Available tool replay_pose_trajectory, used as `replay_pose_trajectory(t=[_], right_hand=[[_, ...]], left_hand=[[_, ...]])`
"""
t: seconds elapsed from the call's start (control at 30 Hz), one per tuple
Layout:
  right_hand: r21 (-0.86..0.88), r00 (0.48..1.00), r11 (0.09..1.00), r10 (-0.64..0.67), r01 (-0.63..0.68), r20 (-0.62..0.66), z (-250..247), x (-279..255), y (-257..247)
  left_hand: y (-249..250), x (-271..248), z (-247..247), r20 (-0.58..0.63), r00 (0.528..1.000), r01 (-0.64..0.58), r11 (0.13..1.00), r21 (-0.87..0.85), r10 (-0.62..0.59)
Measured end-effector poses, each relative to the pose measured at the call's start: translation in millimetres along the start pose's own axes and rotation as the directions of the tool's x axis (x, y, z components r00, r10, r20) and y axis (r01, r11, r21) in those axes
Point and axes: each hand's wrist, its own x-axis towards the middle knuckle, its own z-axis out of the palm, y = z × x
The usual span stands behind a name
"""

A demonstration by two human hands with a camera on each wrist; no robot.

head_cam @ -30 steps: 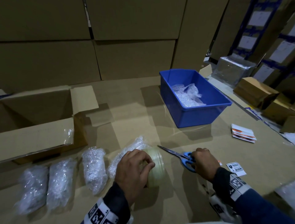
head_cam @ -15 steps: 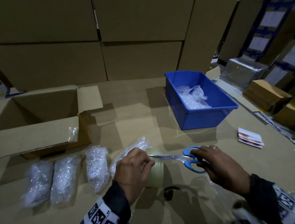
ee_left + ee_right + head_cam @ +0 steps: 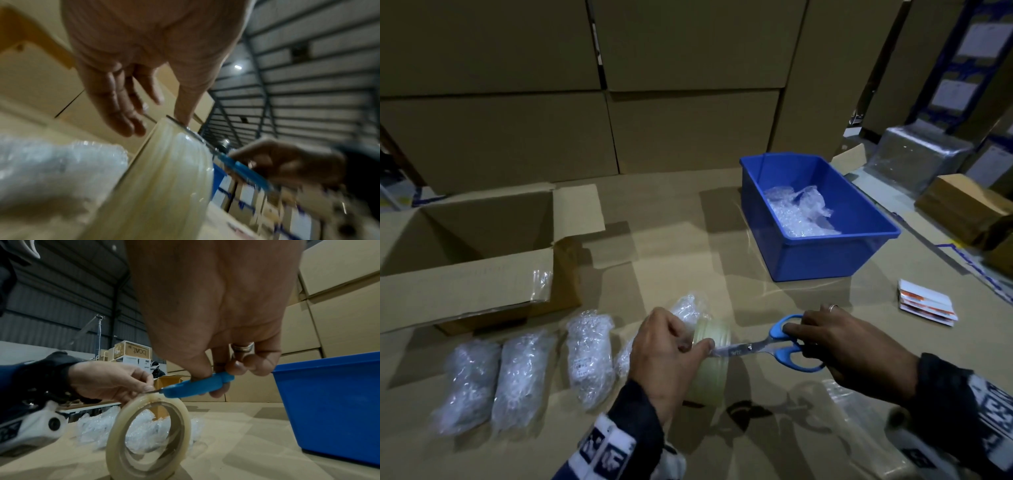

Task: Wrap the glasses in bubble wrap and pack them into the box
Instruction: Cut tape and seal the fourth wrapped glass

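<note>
Three bubble-wrapped glasses (image 3: 524, 377) lie in a row at the front left of the table. A fourth wrapped glass (image 3: 688, 306) lies behind my left hand (image 3: 698, 339). That hand holds a clear tape roll (image 3: 712, 366) upright on the table, thumb and fingers pinching its top edge (image 3: 148, 386). My right hand (image 3: 839, 346) grips blue-handled scissors (image 3: 784, 346), their blades resting across the top of the tape roll (image 3: 115, 434) beside my left thumb. The open cardboard box (image 3: 465, 274) stands at the left.
A blue bin (image 3: 825, 260) holding loose bubble wrap (image 3: 798, 212) stands at the right rear. A small stack of cards (image 3: 924, 303) lies far right. A clear plastic sheet (image 3: 859, 428) lies at the front right. Stacked cartons wall off the back.
My right hand picked the scissors up off the table and brought the blades left onto the top of the tape roll. My left hand stayed on the roll.
</note>
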Motion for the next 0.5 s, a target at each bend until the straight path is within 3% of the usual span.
replay_pose_trajectory(t=[0.07,0.1,0.2,0.27,0.33,0.4,0.43,0.5], right_hand=[[0.007,1.0,1.0,0.018,-0.018,-0.005,0,-2,-1],[0.012,1.0,1.0,0.021,-0.021,-0.013,2,-2,0],[0.075,0.999,0.997,0.02,-0.016,-0.048,6,-4,3],[0.132,0.974,0.991,0.055,-0.026,-0.219,7,-8,3],[0.145,0.871,0.989,0.068,0.004,-0.486,6,-13,-9],[0.225,0.77,0.969,0.068,0.1,-0.634,7,-18,-36],[0.309,0.776,0.944,0.108,0.116,-0.622,14,-20,-48],[0.543,0.875,0.839,0.233,0.04,-0.425,30,-17,-66]], left_hand=[[0,4,-1,0.219,0.944,0.279,0.952,-0.126,-0.248],[-1,7,-1,0.317,0.906,0.34,0.928,-0.151,-0.28],[-8,12,-2,0.458,0.853,0.379,0.901,-0.213,-0.251],[-12,14,1,0.454,0.853,0.408,0.872,-0.27,-0.259],[-13,12,5,0.432,0.864,0.412,0.856,-0.312,-0.259],[-12,9,11,0.416,0.871,0.42,0.834,-0.358,-0.261],[-11,6,14,0.416,0.872,0.425,0.818,-0.387,-0.256],[-4,2,17,0.434,0.873,0.421,0.792,-0.442,-0.223]])
